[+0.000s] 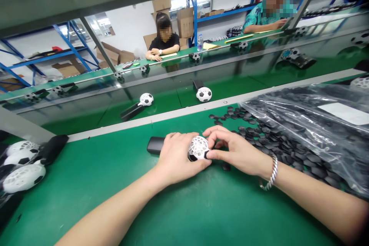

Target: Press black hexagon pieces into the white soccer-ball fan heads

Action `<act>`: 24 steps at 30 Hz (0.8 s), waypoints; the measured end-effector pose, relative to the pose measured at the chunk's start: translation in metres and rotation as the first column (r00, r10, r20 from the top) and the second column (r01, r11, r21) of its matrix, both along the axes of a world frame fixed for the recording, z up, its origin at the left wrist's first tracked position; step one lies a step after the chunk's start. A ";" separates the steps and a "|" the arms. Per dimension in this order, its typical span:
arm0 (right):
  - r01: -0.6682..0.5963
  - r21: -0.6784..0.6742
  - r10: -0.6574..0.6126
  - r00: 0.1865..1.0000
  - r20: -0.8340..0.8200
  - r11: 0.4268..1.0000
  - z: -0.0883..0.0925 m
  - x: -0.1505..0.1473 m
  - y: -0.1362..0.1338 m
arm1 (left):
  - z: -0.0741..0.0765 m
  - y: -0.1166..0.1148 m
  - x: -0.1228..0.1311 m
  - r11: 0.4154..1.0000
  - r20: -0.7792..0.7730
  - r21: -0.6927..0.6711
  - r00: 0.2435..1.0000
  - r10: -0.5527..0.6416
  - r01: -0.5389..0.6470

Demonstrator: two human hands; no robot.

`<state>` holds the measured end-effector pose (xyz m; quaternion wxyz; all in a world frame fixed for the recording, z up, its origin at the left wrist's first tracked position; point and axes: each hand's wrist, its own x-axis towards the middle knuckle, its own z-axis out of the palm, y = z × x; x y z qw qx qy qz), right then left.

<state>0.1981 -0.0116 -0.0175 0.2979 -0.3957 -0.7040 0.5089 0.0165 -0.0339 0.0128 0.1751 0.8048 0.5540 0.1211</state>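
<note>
My left hand (176, 157) grips a football-shaped fan (197, 148) with a white lattice head and a black handle (155, 145) that sticks out to the left on the green mat. My right hand (235, 150) is at the right side of the fan's head, its thumb and fingers pinching a small black hexagon piece (208, 155) against the white shell. A silver bracelet sits on my right wrist.
Several loose black hexagon pieces (250, 128) lie to the right, spilling from a clear plastic bag (314, 123). More football fans (23, 177) lie at the left edge. Finished fans (203, 94) ride on the conveyor beyond. Two people sit at the far bench.
</note>
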 end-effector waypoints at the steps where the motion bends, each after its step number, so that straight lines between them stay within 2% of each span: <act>1: -0.004 -0.023 0.003 1.000 -0.026 1.000 -0.001 -0.001 -0.002 | 0.000 -0.001 0.001 1.000 0.002 0.005 1.000 -0.001 0.001; 4: -0.007 -0.042 0.002 0.994 -0.114 0.999 -0.002 -0.007 -0.007 | -0.002 -0.002 0.003 1.000 0.006 0.018 1.000 0.007 -0.007; 7: -0.001 0.003 0.001 0.996 -0.089 1.000 -0.003 -0.009 -0.006 | -0.002 0.000 0.000 1.000 0.013 0.012 1.000 0.008 -0.009; 9: -0.017 0.030 0.016 1.000 0.016 0.999 -0.001 -0.003 0.001 | 0.001 0.005 -0.007 0.999 0.024 -0.019 0.999 -0.043 0.043; 11: 0.013 0.135 -0.044 0.971 0.236 0.991 0.003 0.010 0.011 | 0.007 0.010 -0.016 0.985 0.028 -0.085 0.989 -0.149 0.150; 12: 0.043 0.220 -0.127 0.916 0.380 0.975 0.004 0.018 0.016 | 0.010 0.012 -0.020 0.970 0.026 -0.131 0.978 -0.205 0.207; 14: 0.060 0.362 -0.291 0.721 0.629 0.930 0.007 0.032 0.024 | 0.017 0.013 -0.023 0.940 0.009 -0.229 0.966 -0.257 0.253; 15: 0.037 0.394 -0.329 0.624 0.708 0.918 0.007 0.036 0.027 | 0.019 0.012 -0.023 0.935 -0.003 -0.268 0.970 -0.244 0.235; 17: -0.042 0.402 -0.328 0.504 0.799 0.915 0.007 0.040 0.029 | 0.017 0.007 -0.017 0.941 -0.009 -0.304 0.987 -0.161 0.150; 19: -0.126 0.408 -0.315 0.450 0.836 0.904 0.006 0.036 0.028 | 0.010 0.001 -0.010 0.958 0.032 -0.280 0.998 -0.060 0.066; 20: -0.157 0.418 -0.319 0.429 0.845 0.895 0.007 0.034 0.026 | 0.006 0.000 -0.008 0.963 0.070 -0.261 0.997 -0.044 0.061; 24: -0.211 0.426 -0.321 0.396 0.860 0.880 0.010 0.030 0.022 | -0.006 0.004 -0.011 0.945 0.231 -0.215 0.953 -0.194 0.245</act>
